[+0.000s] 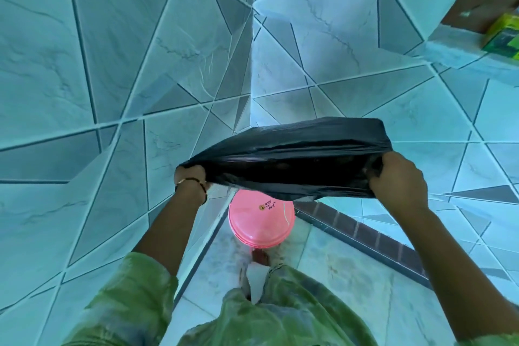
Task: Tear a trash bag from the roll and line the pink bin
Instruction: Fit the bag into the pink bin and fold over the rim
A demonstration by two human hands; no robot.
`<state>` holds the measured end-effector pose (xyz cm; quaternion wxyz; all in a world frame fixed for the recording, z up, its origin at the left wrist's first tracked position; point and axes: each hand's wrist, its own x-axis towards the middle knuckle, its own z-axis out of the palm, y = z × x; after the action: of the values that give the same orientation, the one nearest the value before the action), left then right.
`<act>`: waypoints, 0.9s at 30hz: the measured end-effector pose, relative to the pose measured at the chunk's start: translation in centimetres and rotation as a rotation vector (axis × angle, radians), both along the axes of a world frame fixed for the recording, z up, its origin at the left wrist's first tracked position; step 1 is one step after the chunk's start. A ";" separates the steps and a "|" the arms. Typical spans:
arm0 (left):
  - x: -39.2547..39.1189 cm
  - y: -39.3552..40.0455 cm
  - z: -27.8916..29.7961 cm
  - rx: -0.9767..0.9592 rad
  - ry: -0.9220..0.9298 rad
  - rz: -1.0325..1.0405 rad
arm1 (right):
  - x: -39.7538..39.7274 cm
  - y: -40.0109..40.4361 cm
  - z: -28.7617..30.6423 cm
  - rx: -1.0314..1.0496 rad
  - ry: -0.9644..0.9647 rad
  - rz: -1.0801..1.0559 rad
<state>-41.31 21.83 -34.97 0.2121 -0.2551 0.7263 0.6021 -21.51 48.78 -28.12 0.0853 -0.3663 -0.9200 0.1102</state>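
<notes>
Black bag [289, 154] stretched between both hands, mouth open. Left hand [191, 174] and right hand [397, 177] each clenched on bag's edge. Pink bin [261, 222] on floor below, lid on.

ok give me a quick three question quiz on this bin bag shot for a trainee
1. True or false: the black bag is already tucked inside the pink bin.
2. Which hands grip the bag? A) the left hand only B) the right hand only C) both, one at each end
3. Fill in: the pink bin stands on the floor in the ____ where two tiled walls meet.

Key
1. False. The bag is held up in the air above the bin, stretched between the hands.
2. C. Each hand is closed on one end of the bag.
3. Corner.
</notes>
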 end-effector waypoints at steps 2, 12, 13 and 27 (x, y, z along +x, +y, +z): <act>-0.6 0.0 0.5 0.089 -0.020 0.117 | 0.0 0.0 -0.5 -0.023 -0.075 0.011; 1.2 -1.3 -2.1 -0.918 0.475 -1.056 | -0.8 1.9 -3.6 -0.106 -0.338 -0.003; 1.3 -1.4 -2.4 -0.987 0.423 -1.120 | -1.0 1.8 -3.8 -0.106 -0.364 0.001; 0.5 -0.8 -3.7 -1.152 0.309 -1.208 | -3.4 2.6 -6.4 -0.073 -0.495 0.081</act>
<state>-40.81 21.03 -38.68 0.2327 0.1936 0.9518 -0.0502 -24.91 51.38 -34.56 -0.1605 -0.3478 -0.9222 0.0537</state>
